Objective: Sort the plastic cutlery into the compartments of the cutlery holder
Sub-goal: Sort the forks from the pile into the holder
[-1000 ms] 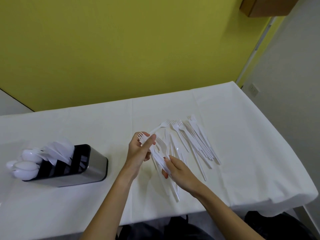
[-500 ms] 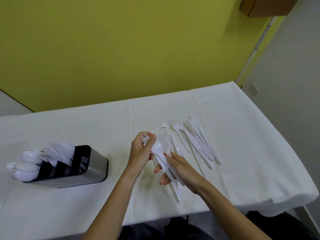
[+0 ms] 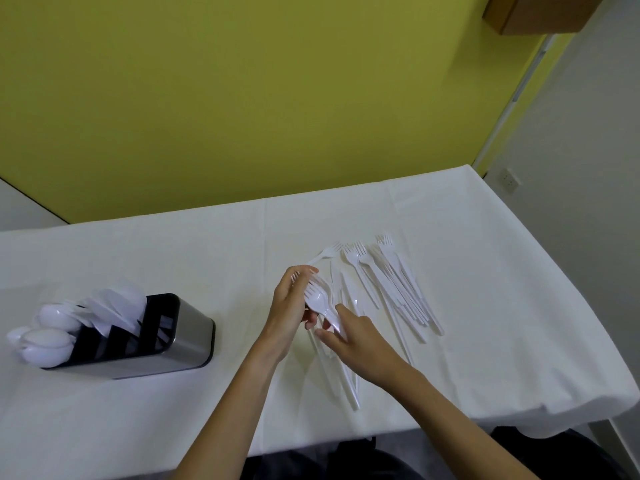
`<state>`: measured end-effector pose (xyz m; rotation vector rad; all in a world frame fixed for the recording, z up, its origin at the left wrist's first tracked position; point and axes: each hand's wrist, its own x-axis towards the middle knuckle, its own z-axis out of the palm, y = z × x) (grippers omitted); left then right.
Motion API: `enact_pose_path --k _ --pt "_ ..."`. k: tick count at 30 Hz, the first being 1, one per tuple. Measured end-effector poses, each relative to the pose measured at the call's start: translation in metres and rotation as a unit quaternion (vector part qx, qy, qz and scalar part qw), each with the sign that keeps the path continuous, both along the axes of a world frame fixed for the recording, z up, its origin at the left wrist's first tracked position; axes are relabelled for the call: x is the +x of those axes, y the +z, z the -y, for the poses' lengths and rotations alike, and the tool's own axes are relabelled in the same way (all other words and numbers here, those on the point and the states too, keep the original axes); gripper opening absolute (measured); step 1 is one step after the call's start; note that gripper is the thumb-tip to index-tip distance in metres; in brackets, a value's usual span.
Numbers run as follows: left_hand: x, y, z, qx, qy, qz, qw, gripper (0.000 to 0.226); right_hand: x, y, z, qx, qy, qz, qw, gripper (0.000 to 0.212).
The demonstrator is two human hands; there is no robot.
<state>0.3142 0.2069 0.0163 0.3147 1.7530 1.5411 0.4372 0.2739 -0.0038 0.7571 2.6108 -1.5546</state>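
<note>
Right hand (image 3: 360,344), nearest: curled on the handles of a small bunch of white plastic forks (image 3: 317,299), feeding them across. Left hand (image 3: 291,306): closed round the bunch's necks, apparently gathering like with like. Beyond: loose white plastic forks and knives (image 3: 391,282), fanned on the white-clothed table (image 3: 485,306). Far left: black-and-steel cutlery holder (image 3: 187,337), spoons already slotted.

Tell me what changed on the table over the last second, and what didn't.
The right hand lifted a fork off the table and brought it to the bundle of forks that the left hand grips, its fingers now on the handles. The left hand has drawn back a little toward the person. The loose forks on the cloth and the cutlery holder with its spoons stayed put.
</note>
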Motion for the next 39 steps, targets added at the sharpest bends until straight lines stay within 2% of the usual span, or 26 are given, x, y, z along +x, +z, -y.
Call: enact_pose_path --k 3,6,11,13,16,20,22,23,26,31,35,39 --pt "-0.002 0.005 -0.002 0.016 -0.035 0.011 0.999 0.034 0.001 -0.003 -0.005 0.023 0.006 0.003 1.000 0.032" --pt "-0.006 0.008 0.000 0.007 -0.060 -0.024 0.998 0.033 0.000 0.002 -0.008 -0.010 0.025 -0.004 1.000 0.030" --pt "-0.012 0.009 0.001 -0.012 -0.048 -0.080 0.996 0.024 0.001 0.015 -0.014 -0.200 0.062 0.029 0.977 0.029" --pt "-0.013 0.010 0.000 -0.008 -0.055 -0.099 0.994 0.029 0.002 0.017 -0.015 -0.225 0.073 0.024 0.971 0.025" --pt "-0.016 0.009 -0.003 -0.015 -0.031 -0.138 0.990 0.037 0.002 0.019 -0.013 -0.189 0.038 -0.002 0.981 0.020" --pt "-0.016 0.003 -0.007 -0.025 0.039 -0.183 0.982 0.035 0.000 0.015 -0.006 0.007 0.016 -0.011 1.000 0.022" --pt "-0.016 0.003 -0.008 -0.018 0.052 -0.182 0.982 0.035 -0.001 0.013 -0.006 0.055 0.019 -0.006 0.998 0.027" --pt "-0.015 0.004 -0.007 -0.013 0.045 -0.172 0.984 0.036 -0.002 0.013 -0.006 0.034 0.016 -0.012 0.999 0.032" --pt "-0.014 0.007 -0.005 0.001 0.006 -0.120 0.993 0.041 -0.003 0.015 -0.009 -0.117 -0.001 -0.029 0.993 0.039" --pt "-0.017 0.009 -0.004 -0.008 -0.040 -0.076 0.996 0.016 -0.003 0.021 -0.017 -0.232 0.031 -0.025 0.972 0.039" --pt "-0.021 0.014 -0.006 -0.013 -0.044 -0.124 0.991 0.018 -0.004 0.026 -0.020 -0.287 0.051 -0.025 0.956 0.039" --pt "-0.027 0.019 -0.006 -0.041 -0.077 -0.187 0.978 0.029 -0.003 0.025 -0.020 -0.279 0.018 -0.044 0.959 0.035"
